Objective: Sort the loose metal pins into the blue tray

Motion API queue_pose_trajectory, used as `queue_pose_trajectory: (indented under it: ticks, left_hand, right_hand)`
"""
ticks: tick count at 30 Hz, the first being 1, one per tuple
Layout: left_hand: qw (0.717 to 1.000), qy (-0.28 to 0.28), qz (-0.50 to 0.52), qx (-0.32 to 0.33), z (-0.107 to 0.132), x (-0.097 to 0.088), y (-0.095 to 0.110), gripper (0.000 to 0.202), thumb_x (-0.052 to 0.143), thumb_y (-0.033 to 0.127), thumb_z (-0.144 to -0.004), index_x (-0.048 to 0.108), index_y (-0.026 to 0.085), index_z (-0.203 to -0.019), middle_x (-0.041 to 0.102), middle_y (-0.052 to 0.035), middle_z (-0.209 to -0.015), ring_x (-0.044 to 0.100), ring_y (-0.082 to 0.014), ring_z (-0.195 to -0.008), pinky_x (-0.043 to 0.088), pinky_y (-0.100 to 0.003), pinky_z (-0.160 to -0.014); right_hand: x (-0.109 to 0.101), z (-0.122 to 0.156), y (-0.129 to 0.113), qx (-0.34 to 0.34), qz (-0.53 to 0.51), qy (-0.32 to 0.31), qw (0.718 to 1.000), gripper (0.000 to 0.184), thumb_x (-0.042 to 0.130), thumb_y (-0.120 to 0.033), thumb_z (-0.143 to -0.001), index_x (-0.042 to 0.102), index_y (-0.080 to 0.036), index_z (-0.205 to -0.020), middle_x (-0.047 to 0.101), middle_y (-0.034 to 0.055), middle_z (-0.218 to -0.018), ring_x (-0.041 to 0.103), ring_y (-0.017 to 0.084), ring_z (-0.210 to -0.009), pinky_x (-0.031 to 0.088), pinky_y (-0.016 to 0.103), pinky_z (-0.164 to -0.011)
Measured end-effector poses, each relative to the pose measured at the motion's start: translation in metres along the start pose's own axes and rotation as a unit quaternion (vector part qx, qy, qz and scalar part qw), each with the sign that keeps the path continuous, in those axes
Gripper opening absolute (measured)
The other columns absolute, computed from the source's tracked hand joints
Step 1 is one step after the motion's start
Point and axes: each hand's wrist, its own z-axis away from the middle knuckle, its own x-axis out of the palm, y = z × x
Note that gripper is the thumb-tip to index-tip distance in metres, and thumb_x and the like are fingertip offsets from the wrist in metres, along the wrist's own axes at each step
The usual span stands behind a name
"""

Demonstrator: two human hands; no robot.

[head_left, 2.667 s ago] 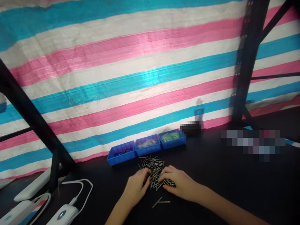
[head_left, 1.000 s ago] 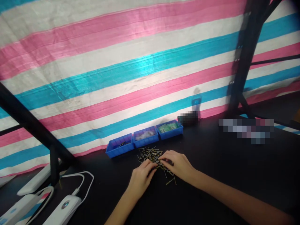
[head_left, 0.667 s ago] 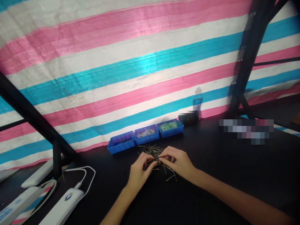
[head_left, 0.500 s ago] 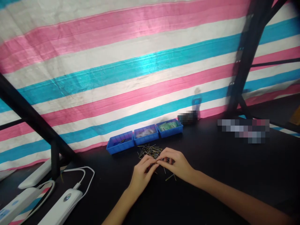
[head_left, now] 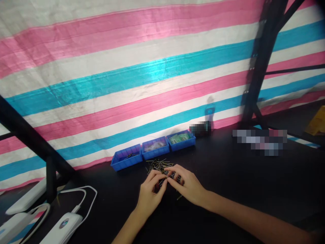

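Note:
My left hand [head_left: 150, 190] and my right hand [head_left: 187, 184] meet at the fingertips over a loose pile of thin metal pieces [head_left: 157, 165], gold and dark, looking like long screws or pins. Thumb and index finger of each hand are pinched together. Something tiny may sit between the fingertips, but it is too small to make out. My right hand's other fingers curl over part of the pile and hide it. One stray thin piece [head_left: 179, 197] lies just below my right hand.
Behind the pile stand three blue bins: a left bin [head_left: 127, 165] with a few thin pieces, a middle bin [head_left: 156, 154] with clear bags, a right bin [head_left: 181, 145] with green contents. White power strips [head_left: 62, 227] and a cable lie left. Black frame posts [head_left: 264, 67] flank the black table.
The view has shifted slightly, so the bins and posts appear farther left. My hands stay together over the pile, and the right fingers have spread a little.

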Motion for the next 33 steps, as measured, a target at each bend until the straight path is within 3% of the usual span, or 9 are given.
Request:
queue_pose_trajectory:
  ticks: [3, 8, 15, 19, 27, 33]
  left_hand:
    - [1.0, 0.008, 0.004, -0.003, 0.0, -0.001, 0.001, 0.012, 0.052, 0.021, -0.082, 0.062, 0.018, -0.089, 0.054, -0.0041, -0.086, 0.044, -0.0076, -0.055, 0.038, -0.019, -0.051]
    - [1.0, 0.001, 0.02, 0.004, 0.0, 0.0, 0.002, 0.012, 0.051, 0.02, -0.082, 0.062, 0.017, -0.088, 0.053, -0.0046, -0.086, 0.046, -0.0081, -0.056, 0.038, -0.02, -0.051]
    - [0.999, 0.024, 0.024, 0.004, 0.001, 0.001, 0.002, 0.015, 0.052, 0.019, -0.082, 0.062, 0.017, -0.093, 0.052, -0.0053, -0.091, 0.049, -0.009, -0.06, 0.041, -0.02, -0.052]
    - [0.999, 0.027, 0.029, 0.003, 0.001, 0.001, 0.005, 0.012, 0.051, 0.019, -0.082, 0.061, 0.017, -0.089, 0.052, -0.0052, -0.09, 0.052, -0.0111, -0.066, 0.042, -0.021, -0.056]
    - [0.998, 0.046, 0.046, -0.026, -0.002, -0.003, 0.012, 0.01, 0.048, 0.022, -0.083, 0.057, 0.017, -0.084, 0.051, -0.0043, -0.085, 0.048, -0.01, -0.061, 0.038, -0.019, -0.049]
    - [1.0, -0.007, 0.019, -0.017, -0.002, 0.001, 0.005, 0.012, 0.05, 0.024, -0.082, 0.06, 0.018, -0.084, 0.051, -0.0051, -0.09, 0.043, -0.0074, -0.054, 0.037, -0.019, -0.048]
  right_hand:
    - [0.001, 0.0, 0.002, -0.007, 0.006, -0.011, 1.0, 0.02, 0.046, -0.023, -0.087, 0.059, -0.024, -0.102, 0.057, 0.0008, -0.094, 0.055, 0.011, -0.074, 0.043, 0.019, -0.058]
    - [0.005, 0.001, 0.007, 0.006, 0.002, -0.015, 1.0, 0.018, 0.055, -0.017, -0.078, 0.061, -0.022, -0.094, 0.057, 0.0002, -0.09, 0.053, 0.008, -0.061, 0.041, 0.018, -0.052]
    - [0.009, 0.0, 0.009, 0.008, -0.059, -0.024, 0.998, 0.011, 0.057, -0.013, -0.073, 0.065, -0.017, -0.08, 0.057, 0.0018, -0.087, 0.052, 0.007, -0.06, 0.04, 0.016, -0.046]
    - [0.01, 0.0, 0.007, 0.006, -0.104, -0.027, 0.994, 0.006, 0.059, -0.017, -0.075, 0.064, -0.016, -0.076, 0.056, 0.0016, -0.083, 0.051, 0.008, -0.061, 0.038, 0.015, -0.046]
    - [0.001, -0.007, 0.009, 0.015, -0.088, 0.023, 0.996, 0.014, 0.06, -0.028, -0.077, 0.067, -0.017, -0.076, 0.055, 0.0026, -0.079, 0.05, 0.009, -0.06, 0.034, 0.016, -0.043]
    - [-0.003, -0.008, 0.011, 0.026, -0.094, 0.033, 0.995, 0.016, 0.059, -0.031, -0.078, 0.066, -0.018, -0.077, 0.053, 0.0034, -0.085, 0.05, 0.009, -0.061, 0.034, 0.016, -0.041]
